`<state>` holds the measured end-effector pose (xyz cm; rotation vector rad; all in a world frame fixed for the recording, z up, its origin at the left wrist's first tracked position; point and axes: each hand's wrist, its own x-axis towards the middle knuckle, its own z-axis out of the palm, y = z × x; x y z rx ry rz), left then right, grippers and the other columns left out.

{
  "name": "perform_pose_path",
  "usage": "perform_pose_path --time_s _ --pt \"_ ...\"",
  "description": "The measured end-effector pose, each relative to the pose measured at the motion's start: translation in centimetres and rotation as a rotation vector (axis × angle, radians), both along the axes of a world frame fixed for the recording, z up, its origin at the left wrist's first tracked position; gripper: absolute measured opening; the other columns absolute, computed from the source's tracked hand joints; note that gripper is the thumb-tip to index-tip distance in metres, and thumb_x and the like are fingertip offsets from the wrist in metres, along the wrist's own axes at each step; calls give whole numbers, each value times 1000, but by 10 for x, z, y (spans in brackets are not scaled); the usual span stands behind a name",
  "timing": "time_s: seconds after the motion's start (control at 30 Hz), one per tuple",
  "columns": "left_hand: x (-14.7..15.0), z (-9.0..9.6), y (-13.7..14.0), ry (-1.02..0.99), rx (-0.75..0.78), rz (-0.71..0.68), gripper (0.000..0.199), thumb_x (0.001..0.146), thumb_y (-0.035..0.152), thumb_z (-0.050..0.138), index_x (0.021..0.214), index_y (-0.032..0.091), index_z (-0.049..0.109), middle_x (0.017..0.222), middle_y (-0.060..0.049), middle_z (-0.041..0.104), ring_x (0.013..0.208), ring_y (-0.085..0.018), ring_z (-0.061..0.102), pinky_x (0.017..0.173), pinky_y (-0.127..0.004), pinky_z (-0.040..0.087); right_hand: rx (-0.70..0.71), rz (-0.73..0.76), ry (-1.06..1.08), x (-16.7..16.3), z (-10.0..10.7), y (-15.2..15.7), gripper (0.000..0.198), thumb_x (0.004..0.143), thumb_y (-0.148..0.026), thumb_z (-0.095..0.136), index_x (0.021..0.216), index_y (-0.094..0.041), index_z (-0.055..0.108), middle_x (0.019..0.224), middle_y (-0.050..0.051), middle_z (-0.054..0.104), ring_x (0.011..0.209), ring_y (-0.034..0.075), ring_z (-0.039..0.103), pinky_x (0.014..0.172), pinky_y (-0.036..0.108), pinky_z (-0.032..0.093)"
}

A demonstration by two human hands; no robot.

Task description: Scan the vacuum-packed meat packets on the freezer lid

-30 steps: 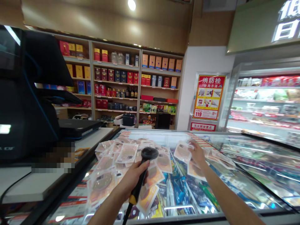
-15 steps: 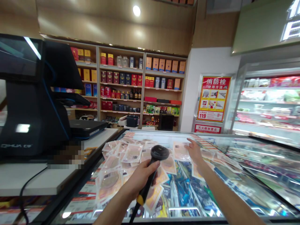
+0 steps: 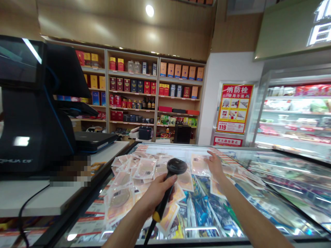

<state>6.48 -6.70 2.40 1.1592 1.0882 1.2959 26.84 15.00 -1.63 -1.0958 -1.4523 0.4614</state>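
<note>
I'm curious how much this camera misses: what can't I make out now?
All in the head view:
Scanner handle: partly covered by the left hand.
Pale packet: right side partly hidden by the right hand.
Register: cut off by the left edge.
Fridge labels: blurred, too small.

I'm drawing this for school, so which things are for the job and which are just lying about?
Seem part of the job:
- handheld scanner, in the left hand
- flat packet by the right hand
- other packets spread around

Seem just nearby:
- red poster
- orange boxes
- blue bags
</note>
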Motion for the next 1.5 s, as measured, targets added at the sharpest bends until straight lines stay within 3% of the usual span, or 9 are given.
perform_pose_path --time_s 0.3,0.63,0.77,1.23,1.5 --pt "-2 -3 6 -1 15 9 29 69 43 49 72 14 47 51 4 48 41 -6 43 41 -19 32 -35 -32 -23 1 11 -12 50 58 -27 49 106 -14 50 49 -7 39 44 9 37 49 23 32" --pt "2 3 7 -65 18 -6 29 69 43 50 70 15 47 49 4 48 40 -6 43 40 -19 30 -46 79 85 -4 1 -5 52 57 -28 51 108 -17 47 56 -6 42 48 9 39 49 22 34" --pt "0 6 9 -69 -16 20 30 68 44 50 72 14 47 48 4 48 39 -6 44 40 -19 31 -40 81 92 -4 1 -5 53 57 -29 51 108 -16 46 56 -6 41 49 8 39 49 22 34" --pt "9 -1 38 -94 71 23 30 68 45 50 69 15 45 50 4 47 39 -6 43 39 -19 32 -41 9 35 -14 11 -18 52 56 -30 49 105 -14 50 48 -8 29 42 7 29 42 21 25" --pt "13 -2 34 -95 49 -12 30 67 45 51 70 15 45 50 5 47 39 -6 43 40 -19 31 -59 61 98 -15 9 -14 53 56 -30 49 108 -15 47 48 -9 29 42 7 29 42 21 25"
